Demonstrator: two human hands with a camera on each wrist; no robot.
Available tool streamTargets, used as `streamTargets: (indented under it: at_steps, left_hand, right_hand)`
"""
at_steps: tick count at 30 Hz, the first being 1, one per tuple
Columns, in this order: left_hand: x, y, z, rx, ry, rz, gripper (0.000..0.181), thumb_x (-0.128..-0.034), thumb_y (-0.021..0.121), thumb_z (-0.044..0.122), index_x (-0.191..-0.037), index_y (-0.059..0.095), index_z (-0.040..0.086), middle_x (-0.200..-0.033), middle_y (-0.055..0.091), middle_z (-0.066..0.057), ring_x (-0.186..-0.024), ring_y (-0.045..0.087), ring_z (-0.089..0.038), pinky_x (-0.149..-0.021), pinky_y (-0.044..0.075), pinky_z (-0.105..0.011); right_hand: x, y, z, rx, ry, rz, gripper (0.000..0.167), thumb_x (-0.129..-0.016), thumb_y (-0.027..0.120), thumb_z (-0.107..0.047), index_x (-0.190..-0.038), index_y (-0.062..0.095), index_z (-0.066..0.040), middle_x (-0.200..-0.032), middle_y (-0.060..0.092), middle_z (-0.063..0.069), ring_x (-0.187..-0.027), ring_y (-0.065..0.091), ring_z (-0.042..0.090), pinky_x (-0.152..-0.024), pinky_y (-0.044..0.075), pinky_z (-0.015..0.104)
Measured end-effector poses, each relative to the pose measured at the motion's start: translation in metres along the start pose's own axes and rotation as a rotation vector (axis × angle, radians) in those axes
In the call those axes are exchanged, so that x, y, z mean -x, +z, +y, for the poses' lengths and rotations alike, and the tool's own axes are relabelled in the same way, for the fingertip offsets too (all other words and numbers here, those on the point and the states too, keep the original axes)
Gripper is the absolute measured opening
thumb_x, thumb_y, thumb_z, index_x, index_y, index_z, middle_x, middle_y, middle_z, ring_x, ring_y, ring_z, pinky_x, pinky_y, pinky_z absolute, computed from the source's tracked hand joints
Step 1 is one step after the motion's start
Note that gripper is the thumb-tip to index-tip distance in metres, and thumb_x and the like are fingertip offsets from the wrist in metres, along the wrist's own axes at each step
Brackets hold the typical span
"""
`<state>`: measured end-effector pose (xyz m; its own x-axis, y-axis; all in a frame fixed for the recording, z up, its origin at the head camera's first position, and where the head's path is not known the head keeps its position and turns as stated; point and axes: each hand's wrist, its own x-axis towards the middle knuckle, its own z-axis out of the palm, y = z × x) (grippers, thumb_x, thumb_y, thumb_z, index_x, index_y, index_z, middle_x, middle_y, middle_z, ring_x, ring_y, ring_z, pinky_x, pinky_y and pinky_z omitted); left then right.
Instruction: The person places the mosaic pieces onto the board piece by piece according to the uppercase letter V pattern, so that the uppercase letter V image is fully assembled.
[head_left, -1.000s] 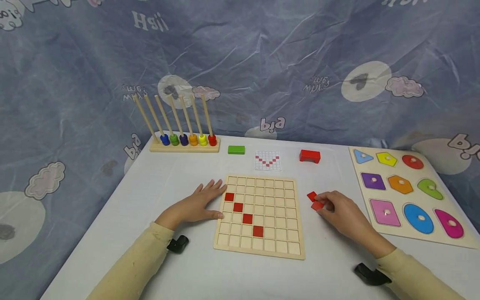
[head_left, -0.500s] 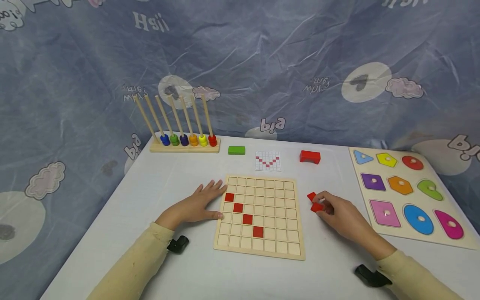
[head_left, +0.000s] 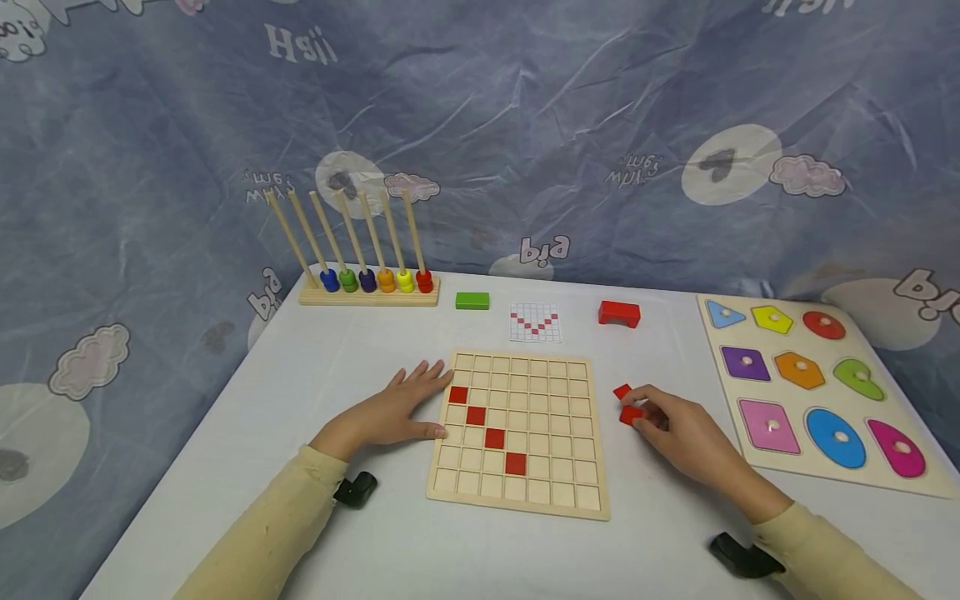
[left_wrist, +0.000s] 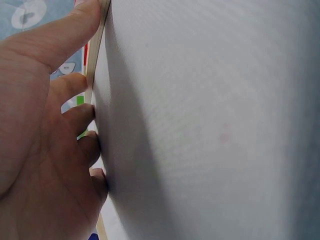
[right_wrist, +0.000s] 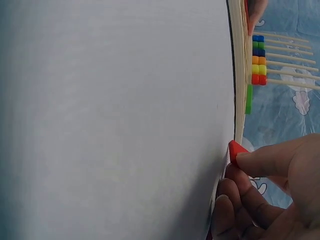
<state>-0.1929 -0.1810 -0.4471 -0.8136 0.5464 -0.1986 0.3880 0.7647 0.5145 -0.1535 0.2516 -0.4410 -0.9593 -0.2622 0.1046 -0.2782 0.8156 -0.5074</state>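
Note:
A wooden grid board (head_left: pixel 551 429) lies on the table, with several red square tiles (head_left: pixel 495 438) set in its cells along a diagonal. My left hand (head_left: pixel 397 410) is spread beside it, fingers straight, with thumb and index finger touching the board's left edge. To the right of the board, my right hand (head_left: pixel 678 425) pinches a red square tile (head_left: pixel 631 414) between thumb and fingers. In the right wrist view that tile (right_wrist: pixel 235 151) is slightly tilted under the thumb. Another red tile (head_left: pixel 622 391) lies just beyond, partly covered by the index finger.
Behind the board stand a green block (head_left: pixel 472 301), a printed grid card (head_left: pixel 535 322) and a red arch block (head_left: pixel 619 313). A peg stand with coloured beads (head_left: pixel 369 292) is at back left. A shape puzzle board (head_left: pixel 810 417) lies at right.
The pinched red tile has shifted slightly left and tilted up a little with my right hand, away from the other loose tile. My left hand has stayed still.

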Motion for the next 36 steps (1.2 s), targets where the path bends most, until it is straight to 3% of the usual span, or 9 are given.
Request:
streamTargets:
  at_steps: [12,18,26,36]
  left_hand:
    - [0.0,0.0,0.002,-0.004,0.002,0.003,0.096,-0.0888,0.075,0.051,-0.163,0.025,0.015,-0.17,0.014,-0.009,-0.157,0.003,-0.031,-0.125,-0.001,-0.054]
    - [0.0,-0.001,0.003,-0.012,0.006,0.003,0.096,-0.0893,0.075,0.05,-0.163,0.025,0.014,-0.17,0.014,-0.01,-0.157,0.003,-0.032,-0.125,0.0,-0.054]
    - [-0.001,-0.002,0.003,-0.016,0.006,-0.003,0.096,-0.0895,0.074,0.05,-0.163,0.024,0.015,-0.17,0.013,-0.009,-0.157,0.002,-0.031,-0.125,-0.001,-0.054]
    - [-0.001,-0.002,0.003,-0.009,0.001,-0.005,0.096,-0.0888,0.075,0.049,-0.163,0.025,0.015,-0.17,0.013,-0.009,-0.157,0.002,-0.031,-0.125,-0.001,-0.054]
  right_hand:
    - [0.003,0.005,-0.009,-0.054,-0.017,0.034,0.03,-0.09,0.072,-0.001,-0.116,0.072,-0.015,-0.079,0.061,-0.005,-0.072,0.055,0.014,-0.06,0.048,0.024]
    - [0.006,0.008,-0.017,-0.079,-0.046,0.042,0.024,-0.09,0.074,-0.002,-0.108,0.072,-0.017,-0.081,0.062,-0.009,-0.074,0.059,0.01,-0.066,0.052,0.024]
    - [0.007,0.012,-0.034,-0.145,-0.039,0.008,0.026,-0.088,0.078,-0.004,-0.11,0.073,-0.016,-0.083,0.064,-0.01,-0.076,0.058,0.01,-0.067,0.053,0.022]
    - [0.007,0.021,-0.05,-0.221,-0.049,-0.039,0.023,-0.089,0.079,-0.007,-0.105,0.073,-0.023,-0.083,0.064,-0.013,-0.077,0.059,0.007,-0.067,0.052,0.022]
